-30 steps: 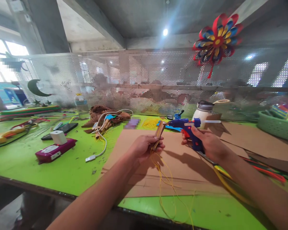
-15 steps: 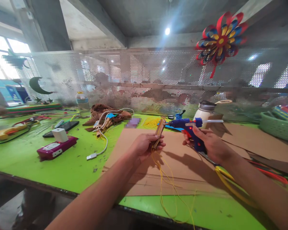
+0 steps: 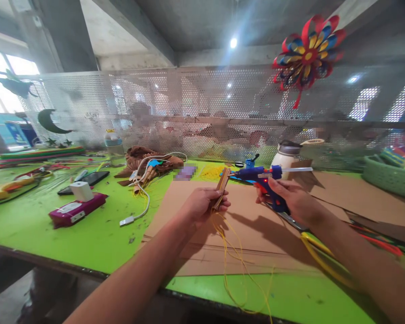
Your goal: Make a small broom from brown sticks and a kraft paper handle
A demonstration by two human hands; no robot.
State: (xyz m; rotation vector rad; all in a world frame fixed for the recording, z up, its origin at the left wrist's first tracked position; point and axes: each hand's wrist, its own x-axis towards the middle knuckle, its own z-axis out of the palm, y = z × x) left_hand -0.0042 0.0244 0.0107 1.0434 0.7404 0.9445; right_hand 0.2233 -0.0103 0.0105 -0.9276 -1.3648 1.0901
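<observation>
My left hand (image 3: pixel 200 206) is closed round a folded brown paper strip (image 3: pixel 221 185), held upright above a sheet of cardboard (image 3: pixel 256 238). Thin yellow strings (image 3: pixel 234 256) hang from the strip down past the table edge. My right hand (image 3: pixel 292 200) grips a blue hot glue gun (image 3: pixel 263 180) with a finger on its red trigger. A white glue stick pokes out of the gun's back. The nozzle points left and sits right at the top of the brown strip.
The green table (image 3: pixel 87 234) carries a magenta power bank with a white charger (image 3: pixel 74 208), a phone (image 3: pixel 87 181), a white USB cable (image 3: pixel 138 211), brown paper pieces (image 3: pixel 145 164), a white jar (image 3: pixel 285 159) and a green basket (image 3: pixel 389 180). A perforated metal screen (image 3: pixel 189 108) with a paper flower (image 3: pixel 307 49) stands behind.
Both hands stay almost where they were. The glue gun's nozzle has closed in slightly on the top of the brown strip.
</observation>
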